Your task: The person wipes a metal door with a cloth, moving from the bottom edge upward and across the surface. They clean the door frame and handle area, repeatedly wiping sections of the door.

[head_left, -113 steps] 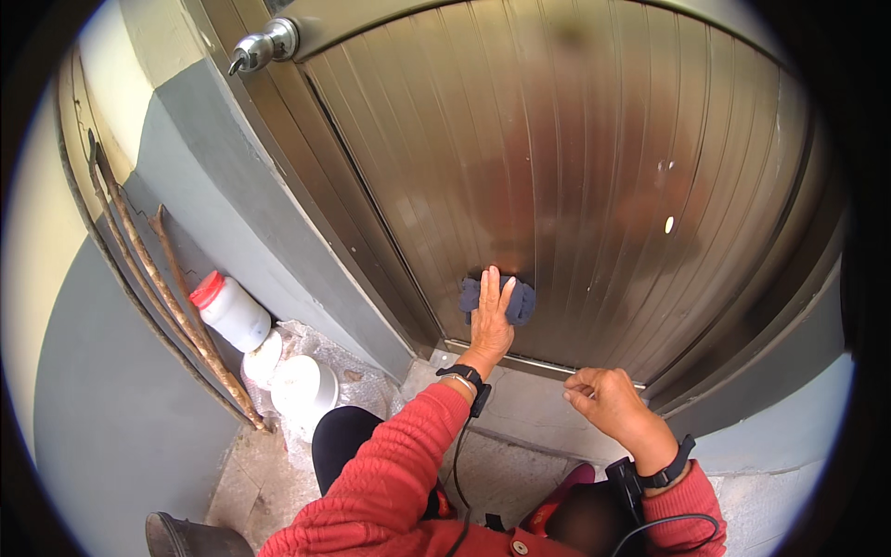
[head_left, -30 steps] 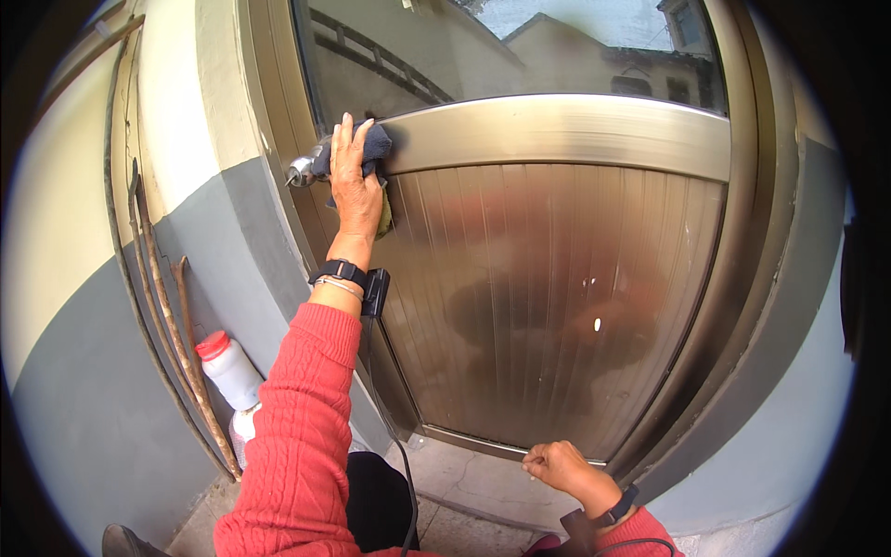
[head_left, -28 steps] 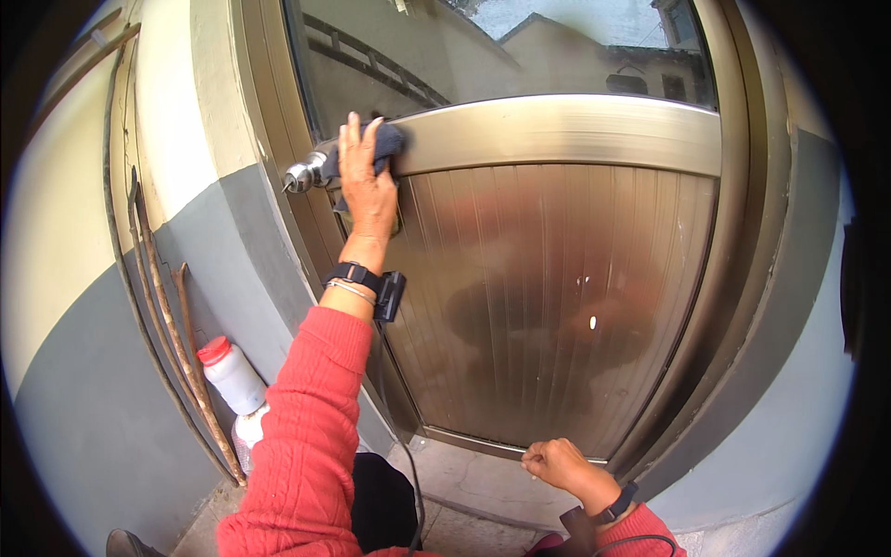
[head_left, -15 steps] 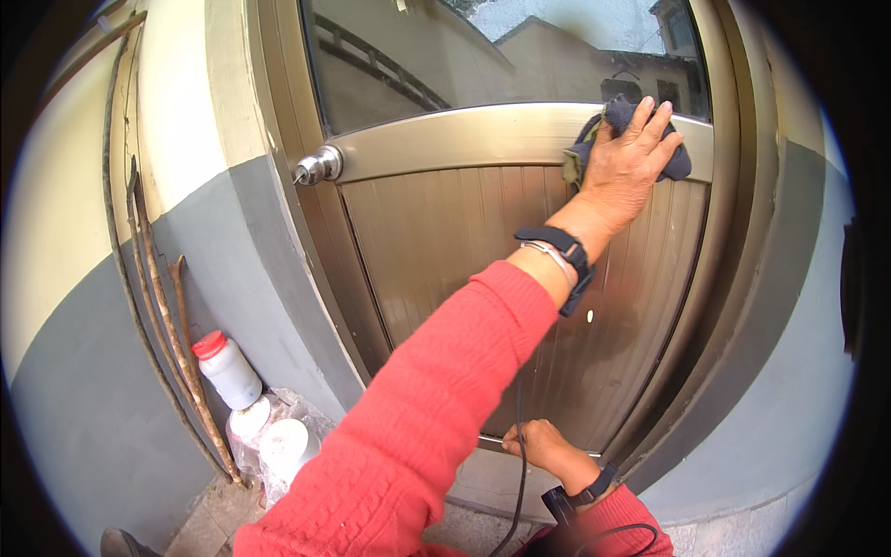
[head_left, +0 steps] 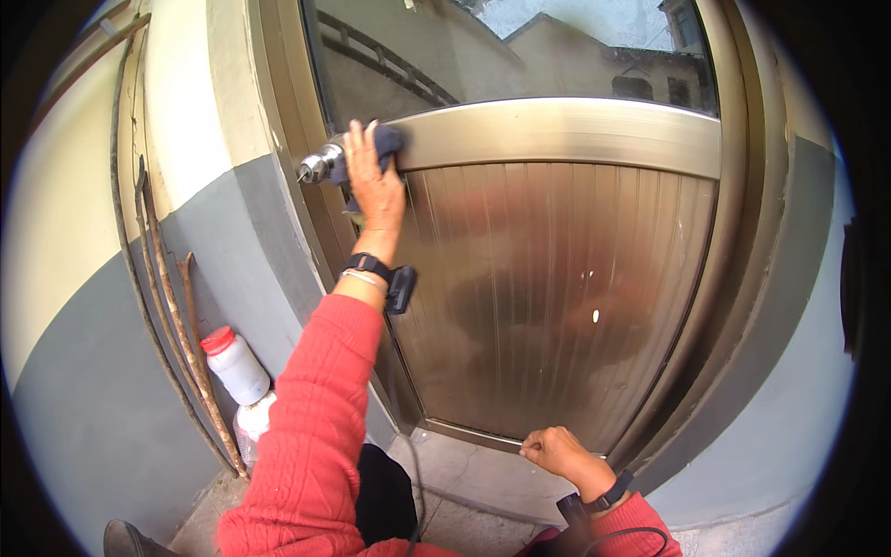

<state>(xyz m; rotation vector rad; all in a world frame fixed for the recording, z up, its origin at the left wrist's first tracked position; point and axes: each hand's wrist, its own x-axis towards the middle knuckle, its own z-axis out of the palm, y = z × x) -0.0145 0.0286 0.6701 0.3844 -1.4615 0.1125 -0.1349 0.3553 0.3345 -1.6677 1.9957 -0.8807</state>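
My left hand (head_left: 374, 186) presses a dark blue cloth (head_left: 386, 141) against the left end of the metal door's (head_left: 557, 139) middle rail. The fingers lie over the cloth, right beside the round silver doorknob (head_left: 320, 165). A bit of olive fabric shows under the palm. Low in front of the door, my right hand (head_left: 557, 452) hangs with its fingers curled in, and no object shows in them. Both wrists wear black straps with small dark devices.
Above the rail is a glass pane (head_left: 520, 65) with reflections. Along the left wall lean several wooden sticks (head_left: 167, 306). A white jar with a red lid (head_left: 237, 367) stands beside them, near a plastic-wrapped white item (head_left: 252, 418). A dark cable (head_left: 418, 483) hangs below my left arm.
My left hand has swept the cloth leftward along the rail, from its right end to the knob. My right hand has shifted slightly right and down, fingers still curled.
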